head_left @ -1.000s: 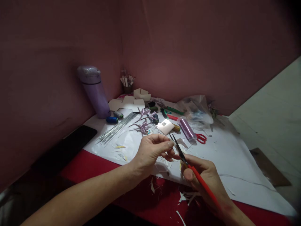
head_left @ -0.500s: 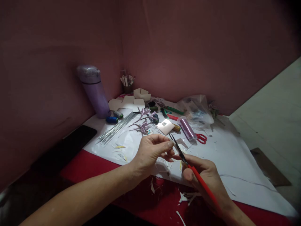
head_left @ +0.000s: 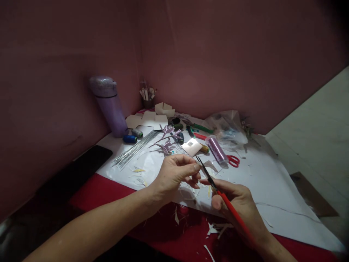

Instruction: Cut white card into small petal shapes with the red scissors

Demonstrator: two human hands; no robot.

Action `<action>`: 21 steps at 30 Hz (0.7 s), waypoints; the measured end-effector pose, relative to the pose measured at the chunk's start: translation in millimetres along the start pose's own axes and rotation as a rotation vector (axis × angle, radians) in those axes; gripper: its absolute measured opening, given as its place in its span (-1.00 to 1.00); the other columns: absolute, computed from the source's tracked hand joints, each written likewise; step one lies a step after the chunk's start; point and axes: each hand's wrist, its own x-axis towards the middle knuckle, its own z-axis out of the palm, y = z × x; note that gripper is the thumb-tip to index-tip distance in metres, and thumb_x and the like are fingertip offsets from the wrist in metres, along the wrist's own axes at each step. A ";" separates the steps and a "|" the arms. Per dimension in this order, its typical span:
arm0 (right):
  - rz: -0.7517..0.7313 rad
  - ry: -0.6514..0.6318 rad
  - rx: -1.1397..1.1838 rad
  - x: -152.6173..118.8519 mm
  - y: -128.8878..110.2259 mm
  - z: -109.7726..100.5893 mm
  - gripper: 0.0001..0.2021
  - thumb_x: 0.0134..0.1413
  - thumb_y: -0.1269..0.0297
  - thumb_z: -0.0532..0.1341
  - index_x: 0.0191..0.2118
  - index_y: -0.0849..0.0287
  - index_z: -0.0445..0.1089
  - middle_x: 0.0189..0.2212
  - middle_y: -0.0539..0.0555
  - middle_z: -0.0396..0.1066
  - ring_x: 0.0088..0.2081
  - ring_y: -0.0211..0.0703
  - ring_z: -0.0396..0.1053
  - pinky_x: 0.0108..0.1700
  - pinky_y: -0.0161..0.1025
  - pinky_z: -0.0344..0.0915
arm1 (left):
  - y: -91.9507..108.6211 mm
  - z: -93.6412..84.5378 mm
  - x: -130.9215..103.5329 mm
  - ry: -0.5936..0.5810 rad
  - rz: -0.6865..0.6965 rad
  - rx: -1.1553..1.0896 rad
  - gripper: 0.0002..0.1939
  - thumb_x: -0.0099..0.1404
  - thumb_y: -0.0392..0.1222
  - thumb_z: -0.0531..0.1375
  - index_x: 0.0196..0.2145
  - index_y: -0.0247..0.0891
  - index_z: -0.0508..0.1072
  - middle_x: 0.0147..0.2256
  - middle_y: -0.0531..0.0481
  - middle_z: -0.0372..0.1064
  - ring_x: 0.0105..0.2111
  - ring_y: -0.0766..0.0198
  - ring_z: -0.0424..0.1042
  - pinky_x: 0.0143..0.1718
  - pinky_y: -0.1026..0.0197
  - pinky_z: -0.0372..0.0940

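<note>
Scissors (head_left: pixel 213 184) have shifted only slightly since the earlier frames: tips a little further left, gap between the blades a touch narrower. Blades point up and away, a little parted, their ends just beside the left fingertips; red handle runs back along the right palm.

Right hand (head_left: pixel 238 200): wrapped around the scissors. Left hand (head_left: pixel 177 173): thumb and forefinger pinched together, other fingers curled below; cannot tell what sits in the pinch, too small. Both hands raised near each other over the near edge of a white sheet (head_left: pixel 261 185).

Under the sheet, red cloth (head_left: pixel 100 193). Paper scraps (head_left: pixel 212 229) strewn on both.

Just beyond the hands: pale card (head_left: pixel 191 147) with a small dark square, golden-brown spool (head_left: pixel 204 149) beside it. To their right, purple spool (head_left: pixel 216 150) on its side; red loops (head_left: pixel 233 161) by its near end. Left of the card, purple flower sprig (head_left: pixel 165 140), then silvery wires (head_left: pixel 136 149) in a slanting bundle. Blue spool (head_left: pixel 129 139) and grey spool (head_left: pixel 137 133) lie left of the wires.

Farther back: cream card pieces (head_left: pixel 149 117), green handle (head_left: pixel 203 128), clear plastic bag (head_left: pixel 229 127). Purple bottle (head_left: pixel 111 109) stands at far left; cup of sticks (head_left: pixel 148 103) in the corner, against pink walls (head_left: pixel 207 65).
</note>
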 end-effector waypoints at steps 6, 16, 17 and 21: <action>0.041 0.063 0.028 -1.0 -4.5 3.7 -0.71 -0.29 0.44 0.33 -0.29 0.24 0.55 -0.75 -0.13 0.18 -0.72 -0.45 -0.04 -0.71 -0.45 -0.01 | 1.3 -2.9 1.7 -0.020 -0.011 0.033 -0.80 0.01 -0.19 0.31 -0.54 -0.35 0.39 -0.63 0.05 0.32 -0.65 0.40 0.30 -0.60 0.30 0.31; 0.014 0.038 -0.044 1.5 -2.9 0.0 -0.77 -0.30 0.41 0.35 -0.36 0.22 0.57 -0.76 -0.10 0.22 -0.72 -0.42 0.02 -0.71 -0.45 0.02 | 4.7 -6.8 3.9 -0.058 -0.029 0.058 -0.85 0.03 -0.24 0.29 -0.54 -0.37 0.40 -0.63 0.04 0.33 -0.66 0.41 0.30 -0.61 0.29 0.33; 0.012 0.037 -0.053 1.4 -3.2 0.3 -0.78 -0.30 0.41 0.35 -0.36 0.22 0.57 -0.76 -0.10 0.22 -0.72 -0.42 0.02 -0.71 -0.44 0.03 | 5.1 -7.0 4.0 -0.060 -0.030 0.060 -0.85 0.04 -0.25 0.28 -0.54 -0.38 0.40 -0.63 0.04 0.33 -0.67 0.41 0.30 -0.62 0.31 0.32; 0.033 0.024 -0.080 1.1 -1.2 -1.5 -0.72 -0.28 0.36 0.32 -0.30 0.23 0.57 -0.77 -0.11 0.21 -0.73 -0.41 -0.01 -0.71 -0.43 0.02 | 6.5 -7.1 4.5 -0.063 -0.038 0.060 -0.84 0.02 -0.25 0.30 -0.54 -0.38 0.39 -0.65 0.04 0.33 -0.68 0.42 0.29 -0.64 0.34 0.29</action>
